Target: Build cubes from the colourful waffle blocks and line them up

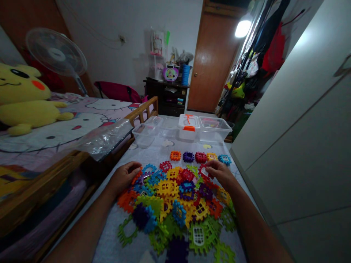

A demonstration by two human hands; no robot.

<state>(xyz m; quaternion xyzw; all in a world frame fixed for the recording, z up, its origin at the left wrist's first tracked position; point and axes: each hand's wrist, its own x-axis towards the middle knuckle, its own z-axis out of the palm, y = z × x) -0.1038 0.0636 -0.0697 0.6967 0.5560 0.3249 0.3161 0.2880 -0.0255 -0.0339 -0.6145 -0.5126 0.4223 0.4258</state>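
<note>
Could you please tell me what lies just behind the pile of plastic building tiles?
Behind the pile sits a row of five tiles: orange, purple, red, yellow, blue. Farther back stand clear containers. The left hand and right hand cover some tiles on the pile's far edge.

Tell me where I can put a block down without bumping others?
Bare grey tablecloth shows between the row of five coloured plastic blocks and the clear plastic boxes. A smaller patch lies nearest, left of the green frame pieces. Between the left hand and right hand, the heap of colourful interlocking plastic tiles is crowded.
</note>
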